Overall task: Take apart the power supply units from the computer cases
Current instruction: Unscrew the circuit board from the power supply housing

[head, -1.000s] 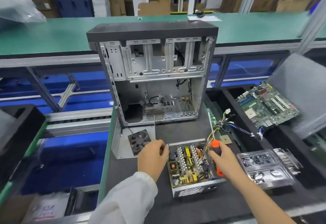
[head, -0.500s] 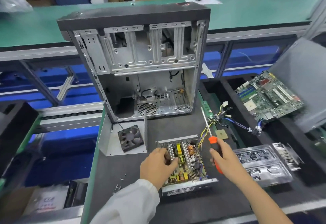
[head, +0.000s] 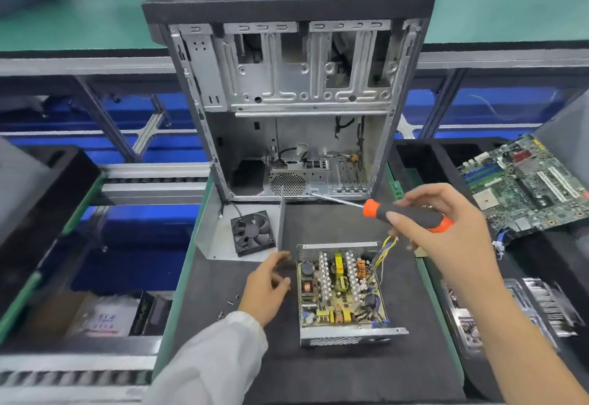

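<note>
Opened power supply unit (head: 344,293) laid on the desk (head: 334,369) before the emptied computer case (head: 287,102).

A screwdriver (head: 404,215) is gripped in the right hand (head: 446,229), raised above the unit; the left hand (head: 266,286) is held relaxed, fingers loosely spread, just left of the unit, nothing grasped.
</note>
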